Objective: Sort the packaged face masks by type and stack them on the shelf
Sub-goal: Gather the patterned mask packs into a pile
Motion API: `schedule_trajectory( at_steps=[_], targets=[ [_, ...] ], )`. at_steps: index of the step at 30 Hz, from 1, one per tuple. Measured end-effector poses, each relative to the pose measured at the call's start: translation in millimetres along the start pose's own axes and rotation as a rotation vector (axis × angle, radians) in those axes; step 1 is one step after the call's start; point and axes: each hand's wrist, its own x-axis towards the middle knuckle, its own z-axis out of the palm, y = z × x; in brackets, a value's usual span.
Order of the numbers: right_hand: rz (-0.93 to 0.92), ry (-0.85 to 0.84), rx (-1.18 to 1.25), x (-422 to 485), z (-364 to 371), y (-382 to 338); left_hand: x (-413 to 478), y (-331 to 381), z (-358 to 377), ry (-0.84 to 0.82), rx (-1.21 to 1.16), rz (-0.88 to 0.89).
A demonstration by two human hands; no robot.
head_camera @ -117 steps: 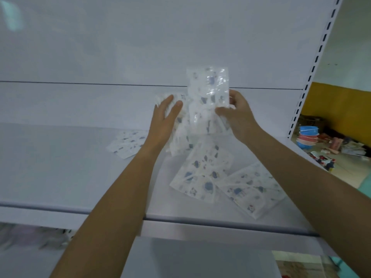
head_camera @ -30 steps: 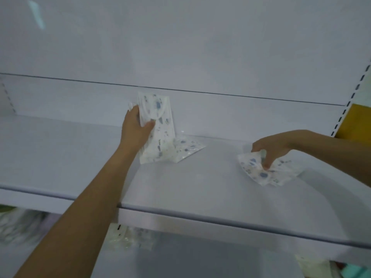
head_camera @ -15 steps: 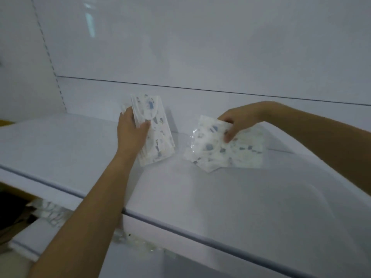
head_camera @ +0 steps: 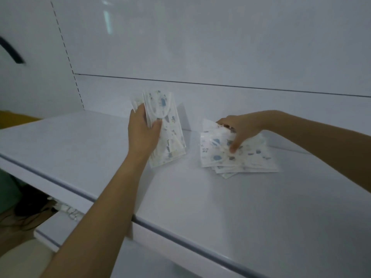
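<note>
White shelf [head_camera: 220, 197] | left hand [head_camera: 142, 135] grips upright stack [head_camera: 170, 135], long axis vertical | right hand [head_camera: 241, 127] pinches fanned pile [head_camera: 253, 157] lying flat | pile just right of stack, apart; right hand nearer

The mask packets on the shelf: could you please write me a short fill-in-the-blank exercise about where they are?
1. The left hand grips a bundle of mask packets that stands ____ on the shelf.
2. The right hand holds a fanned pile of packets, lying to the ____ of the bundle.
3. Bundle and pile do not touch: they are ____.
Missing words: upright; right; apart.
</note>
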Motion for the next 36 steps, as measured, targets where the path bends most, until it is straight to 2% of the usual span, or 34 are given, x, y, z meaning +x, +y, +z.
schedule_trajectory(
  at_steps=[5, 11, 14, 16, 18, 19, 22, 24, 26, 28, 32, 36],
  targets=[
    [0.054, 0.092, 0.052, -12.4, -10.1, 10.8, 0.5, -1.7, 0.8, -0.015, -0.019, 0.000],
    [0.096, -0.130, 0.193, -11.2, -4.8, 12.0, 1.5, -3.4, 0.2, -0.011, -0.011, -0.010],
    [0.070, -0.060, 0.204, -14.9, -15.9, 17.5, 0.2, -5.1, -0.8, -0.010, -0.016, -0.003],
    [0.067, -0.022, 0.382, -29.9, -38.2, 26.8, -0.8, -5.4, -1.6, -0.003, -0.019, -0.003],
    [0.077, -0.129, 0.607, -47.5, -61.2, 37.6, -1.1, -5.2, -1.7, 0.002, -0.016, -0.005],
    [0.080, -0.194, 0.637, -52.0, -67.8, 39.3, -1.0, -4.9, -1.5, 0.004, -0.017, -0.006],
    [0.076, -0.318, 0.401, -41.9, -49.5, 26.4, 0.2, -3.1, -1.1, 0.000, -0.013, -0.001],
    [0.066, -0.304, 0.166, -21.8, -20.0, 11.0, -0.2, -2.4, -0.7, 0.002, -0.004, 0.002],
    [0.048, -0.286, 0.062, -6.1, 2.2, 0.3, -2.1, -2.3, -1.3, 0.012, 0.007, 0.002],
    [0.058, -0.264, 0.030, -1.0, 7.1, -2.5, -3.6, -1.9, -1.7, 0.020, 0.005, -0.002],
    [0.021, -0.321, 0.076, -1.1, 3.5, -4.5, -3.0, -2.2, -2.2, 0.019, -0.001, 0.002],
    [0.036, -0.147, -0.016, -10.6, -11.3, -4.7, -2.2, -3.1, -2.7, 0.020, -0.003, 0.007]
  ],
)
